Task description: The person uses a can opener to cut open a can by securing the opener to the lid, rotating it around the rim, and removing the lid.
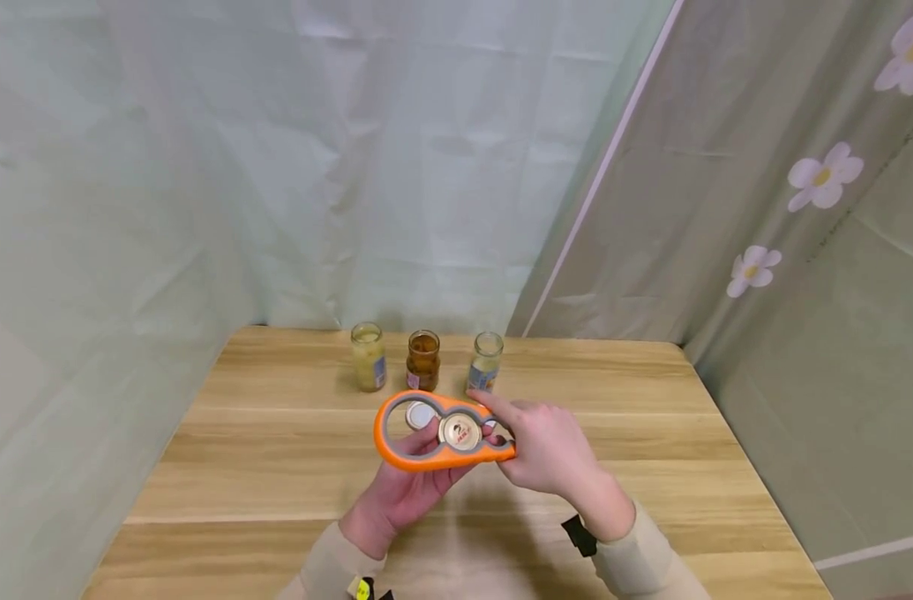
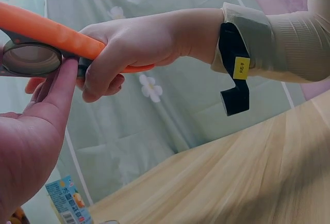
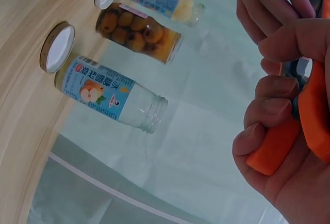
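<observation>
My right hand (image 1: 550, 450) grips the handle end of an orange jar opener (image 1: 382, 422) with grey-lined rings. In its middle ring sits a gold jar lid (image 1: 460, 432) with red print, and no jar shows beneath it. My left hand (image 1: 411, 493) is under the opener, thumb and fingertips at opposite sides of the lid. From the left wrist view, the lid's underside (image 2: 32, 59) shows above the left fingers (image 2: 64, 82). Curled right-hand fingers wrap the orange handle (image 3: 276, 149) in the right wrist view.
Three lidless glass jars stand behind my hands: pale fruit (image 1: 367, 360) left, dark round fruit (image 1: 423, 364) in the middle, a blue-labelled jar (image 1: 485, 367) right. Two lids, including a near one (image 3: 58, 48), lie white side up on the wooden table (image 1: 276, 467). Curtains (image 1: 426, 167) hang around it.
</observation>
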Demonstrator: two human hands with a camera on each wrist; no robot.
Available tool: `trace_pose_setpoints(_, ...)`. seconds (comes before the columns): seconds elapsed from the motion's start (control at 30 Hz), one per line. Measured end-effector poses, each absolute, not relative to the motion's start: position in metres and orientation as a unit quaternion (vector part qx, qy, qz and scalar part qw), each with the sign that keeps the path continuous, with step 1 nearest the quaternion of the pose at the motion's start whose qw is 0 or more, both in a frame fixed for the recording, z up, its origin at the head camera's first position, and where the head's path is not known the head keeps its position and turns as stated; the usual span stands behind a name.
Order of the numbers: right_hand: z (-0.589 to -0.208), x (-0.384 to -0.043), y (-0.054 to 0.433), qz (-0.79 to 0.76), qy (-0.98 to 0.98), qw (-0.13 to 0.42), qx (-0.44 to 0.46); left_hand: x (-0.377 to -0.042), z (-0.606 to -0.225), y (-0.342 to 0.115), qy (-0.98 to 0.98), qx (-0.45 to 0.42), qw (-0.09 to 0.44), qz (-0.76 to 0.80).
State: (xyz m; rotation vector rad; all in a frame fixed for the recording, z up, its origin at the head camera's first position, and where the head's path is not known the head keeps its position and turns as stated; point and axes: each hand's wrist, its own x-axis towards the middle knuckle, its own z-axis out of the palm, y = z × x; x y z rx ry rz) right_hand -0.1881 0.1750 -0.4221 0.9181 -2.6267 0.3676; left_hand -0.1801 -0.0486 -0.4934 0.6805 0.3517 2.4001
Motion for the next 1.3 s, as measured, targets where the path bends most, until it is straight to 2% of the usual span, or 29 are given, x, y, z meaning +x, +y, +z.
trace_pose_setpoints(0.43,-0.423,-0.191,0.175,0.129,-0.92,0.174,0.327,-0.18,-0.496,-0.05,0.176,0.25,0.271,0.913)
trace_pose_setpoints(0.87,-0.424,-0.193,0.182,0.139,-0.918,0.193,0.318,-0.185,-0.493,-0.054,0.249,0.19,0.265,0.912)
trace_pose_setpoints(1.0,-0.424,-0.193,0.186,0.144,-0.919,0.19,0.314,-0.189,-0.493,-0.064,0.271,0.168,0.256,0.913)
trace_pose_setpoints(1.17,-0.426,-0.194,0.19,0.135,-0.923,0.186,0.309,-0.198,-0.496,-0.084,0.34,0.2,0.233,0.889)
trace_pose_setpoints(1.3,-0.429,-0.192,0.197,0.131,-0.93,0.176,0.295,-0.204,-0.497,-0.106,0.449,0.151,0.203,0.857)
